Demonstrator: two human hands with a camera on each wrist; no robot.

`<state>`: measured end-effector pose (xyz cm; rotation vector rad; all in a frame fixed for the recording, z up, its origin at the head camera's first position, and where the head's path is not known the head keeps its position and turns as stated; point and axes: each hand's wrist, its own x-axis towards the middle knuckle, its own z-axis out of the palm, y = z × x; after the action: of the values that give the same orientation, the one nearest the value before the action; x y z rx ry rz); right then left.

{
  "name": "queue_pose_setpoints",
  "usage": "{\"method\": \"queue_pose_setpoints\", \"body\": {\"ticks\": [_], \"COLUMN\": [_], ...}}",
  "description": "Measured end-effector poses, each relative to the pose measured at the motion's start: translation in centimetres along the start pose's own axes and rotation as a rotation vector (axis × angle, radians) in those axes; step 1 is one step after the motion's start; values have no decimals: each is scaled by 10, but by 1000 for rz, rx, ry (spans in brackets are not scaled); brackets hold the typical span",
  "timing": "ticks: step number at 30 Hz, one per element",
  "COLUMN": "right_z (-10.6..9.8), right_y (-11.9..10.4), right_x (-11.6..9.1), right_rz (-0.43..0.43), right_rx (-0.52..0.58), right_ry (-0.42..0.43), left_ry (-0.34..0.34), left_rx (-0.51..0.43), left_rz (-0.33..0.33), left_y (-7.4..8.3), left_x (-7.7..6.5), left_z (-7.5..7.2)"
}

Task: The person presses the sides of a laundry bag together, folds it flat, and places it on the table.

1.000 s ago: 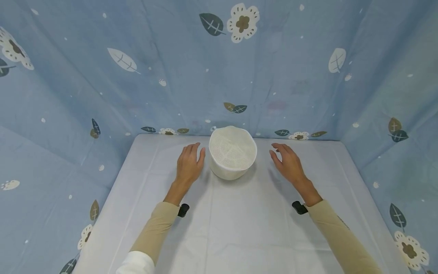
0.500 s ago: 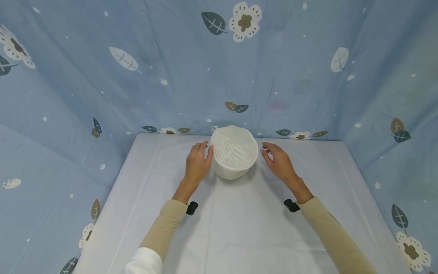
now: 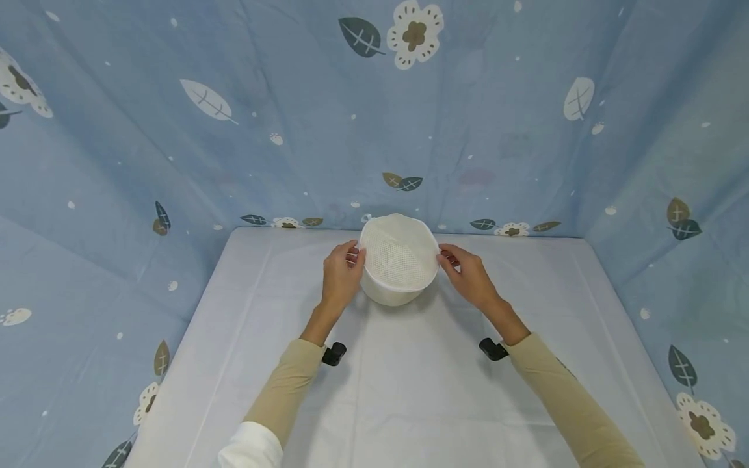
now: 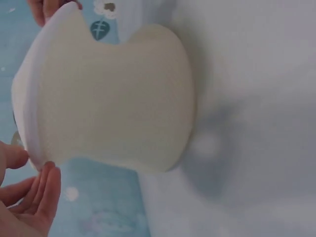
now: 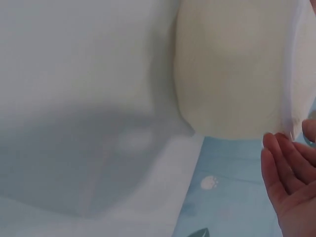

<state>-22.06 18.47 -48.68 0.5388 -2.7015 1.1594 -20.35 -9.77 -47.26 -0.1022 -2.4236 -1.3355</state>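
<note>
A cream mesh laundry bag, round and soft-walled with a white rim, stands on the table near its back edge. From above I look into its mesh inside. At the left side of the rim my left hand pinches the edge between thumb and fingers. My right hand pinches the rim on the opposite side. In the left wrist view the bag's side wall dips inward, with the left fingers at the rim. The right fingers meet the rim in the right wrist view.
The table has a pale cloth with fold lines. A blue patterned curtain rises behind its back edge and along both sides. Black wrist cameras sit at both cuffs.
Both hands have moved inward to the bag, the left rightward and the right leftward. Their fingers have closed on opposite sides of the rim. The bag stays in place.
</note>
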Motion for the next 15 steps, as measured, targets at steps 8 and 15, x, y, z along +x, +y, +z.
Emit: {"method": "queue_pose_setpoints", "body": {"ticks": [8, 15], "right_z": [-1, -7], "right_y": [-2, -2], "right_x": [1, 3], "right_rz": [60, 188], "right_rx": [126, 314], "right_ry": [18, -10], "left_ry": [-39, -67], "left_rx": [-165, -265], "left_rz": [-173, -297], "left_y": [6, 10], "left_x": [2, 4], "left_z": [-4, -5]}}
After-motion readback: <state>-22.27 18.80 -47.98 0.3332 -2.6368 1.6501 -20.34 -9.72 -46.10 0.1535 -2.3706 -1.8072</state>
